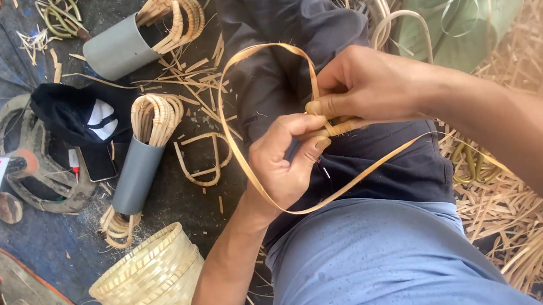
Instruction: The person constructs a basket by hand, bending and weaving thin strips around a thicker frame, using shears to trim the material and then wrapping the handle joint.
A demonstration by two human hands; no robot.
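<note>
A seated person is working a long flat cane strip [250,165] over the lap, the left hand [284,161] and the right hand [361,88] meeting at a small bound joint [342,126] where both sets of fingers are pinching tight on the strip. The strip is looping up and around in front of the dark trousers [284,21] and trailing off to the right across the thigh. On the dark ground sheet [57,245] to the left, two grey pipe sections [132,176] are lying with bent cane loops [156,116] stuffed into their ends, a loose curved cane piece [201,160] resting between them and the leg. A woven basket [151,289] is sitting by the left elbow, just beside the forearm. A black cloth [76,113] is lying near the pipes. Cane shavings [532,225] are piling up on the right, under the right arm, beside a green bag [466,7].
</note>
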